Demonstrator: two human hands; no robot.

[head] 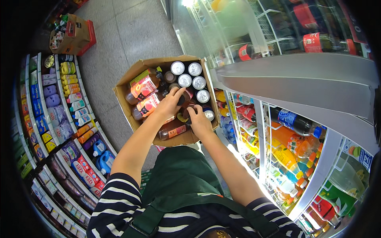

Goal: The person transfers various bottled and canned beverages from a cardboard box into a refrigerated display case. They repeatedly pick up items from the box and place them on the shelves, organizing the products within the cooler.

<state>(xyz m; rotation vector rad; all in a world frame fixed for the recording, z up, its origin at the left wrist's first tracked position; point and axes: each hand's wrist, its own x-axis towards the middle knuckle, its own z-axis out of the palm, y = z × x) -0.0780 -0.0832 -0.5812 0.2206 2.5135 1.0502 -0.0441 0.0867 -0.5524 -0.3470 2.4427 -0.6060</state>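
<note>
An open cardboard box (124,98) stands in front of me, with both my hands inside it. My left hand (169,104) curls around the dark cap of a bottle (180,100) near the box's middle. The fingers of my right hand (200,119) bend down among dark bottles, beside a can (209,115); their tips are partly hidden, and whether they grip anything is unclear. Several silver-topped cans (185,80) stand upright along the right side. Bottles with pink peach-picture labels (144,88) lie at the left. Another bottle (172,131) lies along the near wall.
To the right is a lit drinks cooler with bottles on wire shelves (262,136); its grey-framed door (297,67) stands open beyond the box. Shelves of detergent (80,113) curve along the left. Another carton (70,35) sits on the grey tile floor (143,29).
</note>
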